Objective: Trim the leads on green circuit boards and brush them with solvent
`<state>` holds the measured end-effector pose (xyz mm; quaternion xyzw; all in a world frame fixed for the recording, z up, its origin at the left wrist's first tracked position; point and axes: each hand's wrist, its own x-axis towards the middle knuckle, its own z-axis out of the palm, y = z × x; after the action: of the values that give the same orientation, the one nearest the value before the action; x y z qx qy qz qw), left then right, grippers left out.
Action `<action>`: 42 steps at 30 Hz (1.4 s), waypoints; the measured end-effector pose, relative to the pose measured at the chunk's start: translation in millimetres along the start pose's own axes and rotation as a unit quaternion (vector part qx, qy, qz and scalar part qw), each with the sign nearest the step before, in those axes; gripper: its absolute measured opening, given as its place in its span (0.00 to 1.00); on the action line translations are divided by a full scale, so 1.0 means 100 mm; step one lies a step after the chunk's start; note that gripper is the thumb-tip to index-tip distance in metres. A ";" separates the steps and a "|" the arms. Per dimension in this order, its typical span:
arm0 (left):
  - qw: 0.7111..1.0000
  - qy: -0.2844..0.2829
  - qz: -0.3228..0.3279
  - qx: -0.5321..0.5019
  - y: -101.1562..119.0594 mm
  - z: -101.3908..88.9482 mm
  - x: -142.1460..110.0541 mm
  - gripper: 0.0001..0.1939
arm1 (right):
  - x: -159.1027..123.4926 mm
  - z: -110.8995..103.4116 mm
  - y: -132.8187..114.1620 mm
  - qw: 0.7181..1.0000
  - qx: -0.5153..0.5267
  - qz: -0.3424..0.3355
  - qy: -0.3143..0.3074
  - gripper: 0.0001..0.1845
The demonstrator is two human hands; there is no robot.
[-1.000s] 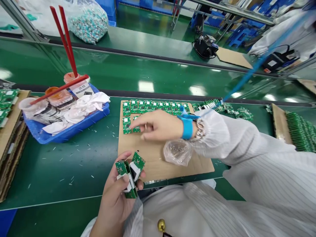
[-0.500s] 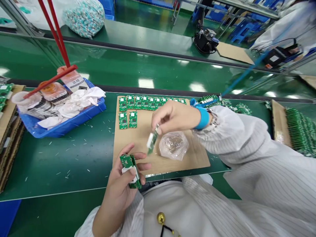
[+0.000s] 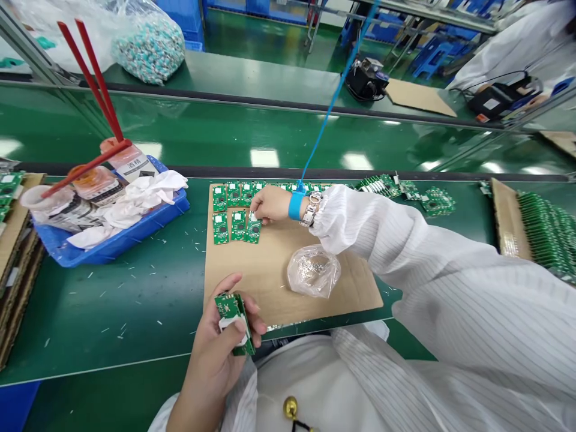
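A flat brown cardboard sheet (image 3: 270, 282) lies on the dark green work table (image 3: 135, 306) in front of the person. On the far part of the sheet, small rectangular green circuit boards (image 3: 220, 229) are placed in two rows: one along the far edge, partly covered by the right arm, and a nearer row of three at the left side of the sheet. The right hand (image 3: 273, 205), with a blue wrist band (image 3: 295, 205), is over this far left part. Its fingers are bent and close together at the upper edge of the third green board (image 3: 253, 230) of the nearer row; I cannot tell if they pinch it or only touch it. The left hand (image 3: 216, 351), at the near left edge of the sheet, has its fingers curled around a small stack of green and white boards (image 3: 229, 305), with the thumb pressed on top. On the right half of the sheet sits a crumpled clear plastic bag (image 3: 310, 281). Left of the sheet stands a blue plastic tray (image 3: 117, 252).
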<state>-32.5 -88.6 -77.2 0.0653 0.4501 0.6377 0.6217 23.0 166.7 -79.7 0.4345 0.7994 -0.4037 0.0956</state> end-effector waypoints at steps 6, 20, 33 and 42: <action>1.000 -0.011 0.005 0.021 -0.02 0.00 0.03 0.25 | -0.07 -0.02 -0.01 0.993 -0.071 -0.039 0.088 0.13; 0.919 0.102 0.194 0.327 -0.03 0.16 -0.05 0.45 | -1.36 0.26 -0.16 0.901 0.012 -0.433 -0.018 0.15; 0.874 0.124 0.253 0.397 -0.11 0.26 -0.11 0.42 | -1.53 0.37 -0.10 0.891 0.086 -0.442 0.055 0.06; 0.970 0.085 0.107 0.202 0.00 0.24 -0.07 0.45 | -1.49 0.26 -0.05 0.902 0.386 -0.188 -0.036 0.09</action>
<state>-15.3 -82.6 -59.8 0.1828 0.6115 0.5994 0.4830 104.4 54.0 -18.7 0.2638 0.6441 -0.7064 -0.1286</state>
